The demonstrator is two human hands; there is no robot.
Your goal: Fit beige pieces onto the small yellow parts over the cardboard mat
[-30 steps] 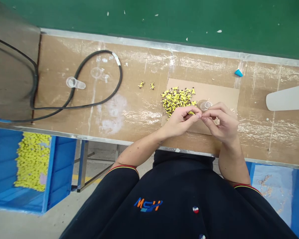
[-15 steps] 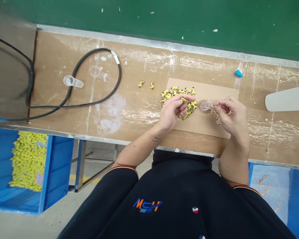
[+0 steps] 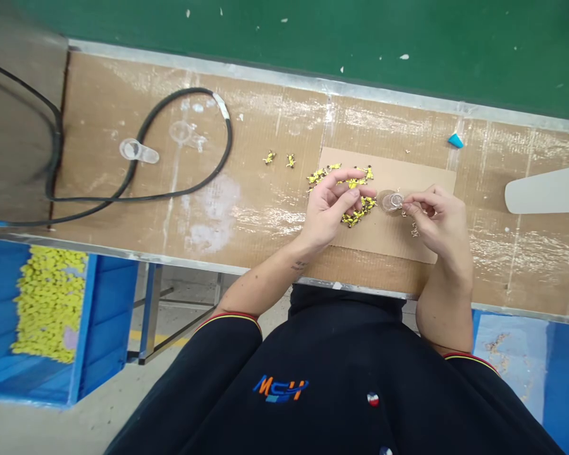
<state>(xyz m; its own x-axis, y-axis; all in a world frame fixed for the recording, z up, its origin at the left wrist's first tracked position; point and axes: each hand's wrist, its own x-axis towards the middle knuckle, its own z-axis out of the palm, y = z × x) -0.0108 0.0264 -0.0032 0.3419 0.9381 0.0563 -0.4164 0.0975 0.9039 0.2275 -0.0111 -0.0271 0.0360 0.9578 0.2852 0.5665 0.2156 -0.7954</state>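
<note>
My left hand [image 3: 329, 205] is over the pile of small yellow-and-black pieces [image 3: 360, 212], its thumb and fingers closed round one yellow piece [image 3: 353, 184]. The fingertips of my right hand [image 3: 439, 218] are pinched together beside the rim of a small clear cup [image 3: 391, 201]; whatever they hold is too small to name. Tiny pale pieces [image 3: 415, 231] lie by that hand, partly covered by it. Pile, cup and pale pieces rest on a cardboard sheet [image 3: 384, 243].
Two yellow-and-black pieces [image 3: 269, 157] lie left of the sheet. Farther left are a looped black cable [image 3: 171, 196] and clear plastic scoops [image 3: 145, 153]. A blue cone [image 3: 456, 141] and a white object [image 3: 545, 189] are at right. Blue bins [image 3: 107, 328] stand below the table edge.
My left thumb has moved up towards the index finger, and the yellow piece now shows between them. My right hand has shifted slightly left, still pinched by the cup.
</note>
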